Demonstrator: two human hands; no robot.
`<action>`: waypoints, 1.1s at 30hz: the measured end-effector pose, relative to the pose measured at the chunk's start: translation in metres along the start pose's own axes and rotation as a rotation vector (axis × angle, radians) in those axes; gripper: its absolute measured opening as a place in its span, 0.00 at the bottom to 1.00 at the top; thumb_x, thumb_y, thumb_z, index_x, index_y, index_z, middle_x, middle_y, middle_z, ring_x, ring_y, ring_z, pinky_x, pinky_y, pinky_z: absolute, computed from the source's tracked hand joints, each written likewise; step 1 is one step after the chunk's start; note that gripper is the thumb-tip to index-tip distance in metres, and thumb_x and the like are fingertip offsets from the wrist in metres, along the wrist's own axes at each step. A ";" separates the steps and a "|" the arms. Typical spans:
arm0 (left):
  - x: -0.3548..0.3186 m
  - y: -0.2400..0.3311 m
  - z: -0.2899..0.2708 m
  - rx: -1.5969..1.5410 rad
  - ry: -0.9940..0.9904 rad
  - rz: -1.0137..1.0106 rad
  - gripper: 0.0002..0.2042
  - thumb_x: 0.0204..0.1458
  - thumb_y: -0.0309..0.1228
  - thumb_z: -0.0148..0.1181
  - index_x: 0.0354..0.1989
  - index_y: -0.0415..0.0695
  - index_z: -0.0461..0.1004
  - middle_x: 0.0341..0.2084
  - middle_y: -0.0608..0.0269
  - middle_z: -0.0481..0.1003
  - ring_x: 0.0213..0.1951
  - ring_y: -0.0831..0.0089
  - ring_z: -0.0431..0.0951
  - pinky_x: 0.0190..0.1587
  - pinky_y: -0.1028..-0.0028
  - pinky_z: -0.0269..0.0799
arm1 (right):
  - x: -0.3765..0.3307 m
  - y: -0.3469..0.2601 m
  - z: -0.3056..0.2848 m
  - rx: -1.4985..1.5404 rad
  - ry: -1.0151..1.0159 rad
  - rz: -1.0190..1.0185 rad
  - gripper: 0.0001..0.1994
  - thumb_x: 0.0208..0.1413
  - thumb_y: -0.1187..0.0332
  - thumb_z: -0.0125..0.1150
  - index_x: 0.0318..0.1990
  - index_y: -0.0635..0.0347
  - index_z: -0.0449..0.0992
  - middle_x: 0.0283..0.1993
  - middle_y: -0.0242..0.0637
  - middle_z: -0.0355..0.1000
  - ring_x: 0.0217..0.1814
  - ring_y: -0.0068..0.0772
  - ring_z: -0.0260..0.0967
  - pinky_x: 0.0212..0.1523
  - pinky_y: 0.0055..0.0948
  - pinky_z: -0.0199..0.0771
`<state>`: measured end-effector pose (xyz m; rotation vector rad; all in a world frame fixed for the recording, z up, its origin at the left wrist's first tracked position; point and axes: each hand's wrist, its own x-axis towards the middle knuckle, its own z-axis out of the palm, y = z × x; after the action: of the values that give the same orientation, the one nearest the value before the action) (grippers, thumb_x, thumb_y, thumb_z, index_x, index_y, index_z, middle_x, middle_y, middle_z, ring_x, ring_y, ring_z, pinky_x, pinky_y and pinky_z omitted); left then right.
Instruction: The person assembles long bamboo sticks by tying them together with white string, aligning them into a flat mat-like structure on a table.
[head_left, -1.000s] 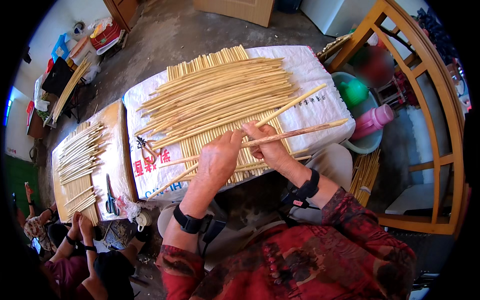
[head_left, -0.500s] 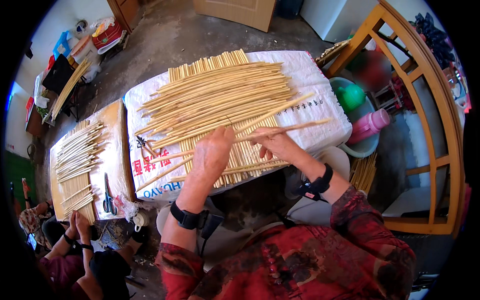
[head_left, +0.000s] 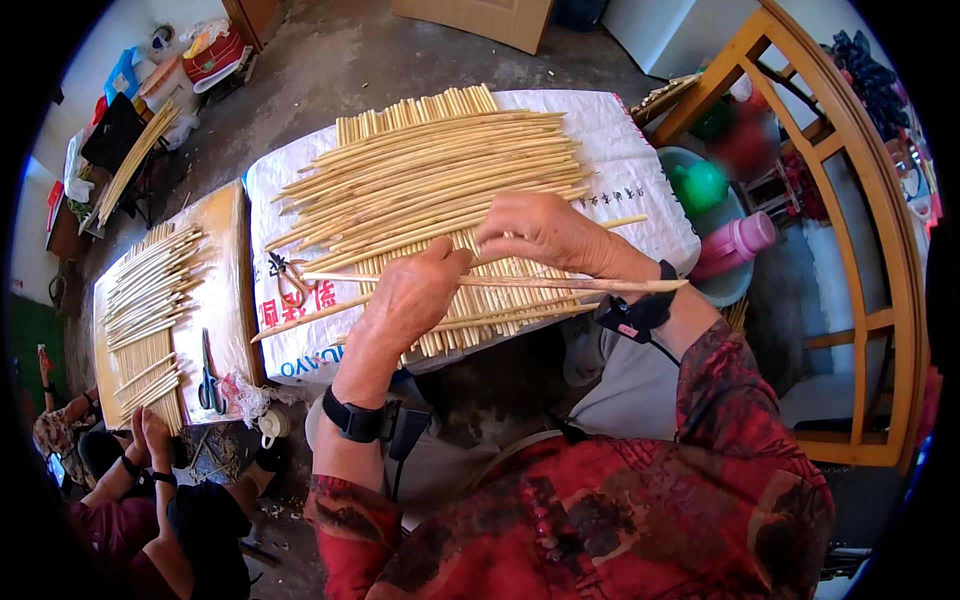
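Long pale-yellow plant stalks lie crosswise in a thick layer over shorter stalks set side by side, on a white woven sheet covering the table. My left hand is closed on a long stalk that sticks out to both sides, its right end passing over my right wrist. Another stalk runs slantwise under my left hand. Just right of it, my right hand hangs over the stalks with its fingers curled together; what they pinch, if anything, is hidden. A brown-handled tool lies at the layer's left end.
At left, a second table bears more stalks and scissors; a co-worker's hands are at its near edge. On the right stand a basin with a pink bottle and a wooden frame.
My right hand has moved up and left, its fingers now curled close to my left hand. The held stalk has swung, its right end dropping toward me. My left hand has shifted slightly.
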<state>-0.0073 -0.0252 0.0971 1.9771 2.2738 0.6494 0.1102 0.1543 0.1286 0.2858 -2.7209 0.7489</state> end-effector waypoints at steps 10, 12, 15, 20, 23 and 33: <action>-0.003 0.004 0.009 0.001 0.023 0.222 0.09 0.45 0.25 0.53 0.36 0.43 0.72 0.25 0.59 0.68 0.32 0.61 0.73 0.33 0.66 0.70 | -0.028 0.003 -0.013 0.238 -0.300 0.175 0.08 0.52 0.67 0.59 0.35 0.62 0.73 0.31 0.41 0.69 0.34 0.40 0.69 0.34 0.32 0.68; 0.001 0.009 0.013 0.000 0.050 0.248 0.09 0.44 0.26 0.53 0.35 0.42 0.72 0.25 0.60 0.68 0.31 0.61 0.72 0.33 0.66 0.69 | -0.023 0.004 -0.002 0.200 -0.285 0.129 0.08 0.52 0.67 0.59 0.35 0.62 0.73 0.31 0.42 0.68 0.34 0.42 0.69 0.34 0.33 0.68; 0.004 0.008 0.019 0.031 0.084 0.278 0.07 0.43 0.26 0.54 0.31 0.42 0.72 0.24 0.61 0.67 0.30 0.63 0.72 0.32 0.67 0.69 | -0.020 0.000 0.010 0.154 -0.239 0.141 0.09 0.52 0.64 0.57 0.30 0.61 0.73 0.29 0.44 0.69 0.34 0.48 0.69 0.34 0.38 0.69; 0.016 0.010 0.021 -0.038 0.182 0.255 0.02 0.41 0.25 0.55 0.25 0.43 0.71 0.22 0.62 0.67 0.30 0.64 0.73 0.32 0.68 0.70 | -0.021 0.015 0.011 0.181 -0.078 0.278 0.11 0.54 0.64 0.56 0.28 0.63 0.72 0.25 0.41 0.67 0.28 0.39 0.69 0.31 0.34 0.72; -0.002 -0.007 0.057 0.075 -0.085 0.195 0.04 0.42 0.26 0.54 0.28 0.42 0.70 0.23 0.61 0.67 0.29 0.62 0.72 0.32 0.65 0.69 | 0.018 0.013 -0.019 0.622 0.224 0.548 0.14 0.59 0.64 0.51 0.26 0.66 0.71 0.26 0.36 0.70 0.28 0.25 0.69 0.32 0.25 0.75; 0.012 -0.012 0.051 0.016 0.050 0.145 0.03 0.44 0.26 0.51 0.27 0.43 0.69 0.23 0.59 0.67 0.32 0.59 0.72 0.35 0.64 0.69 | 0.047 0.053 -0.088 1.181 0.286 0.406 0.13 0.62 0.59 0.48 0.34 0.59 0.70 0.29 0.32 0.69 0.27 0.20 0.69 0.31 0.28 0.76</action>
<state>-0.0044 -0.0008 0.0495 2.1725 2.1846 0.7014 0.0724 0.2403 0.1918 -0.1468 -1.7732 2.2301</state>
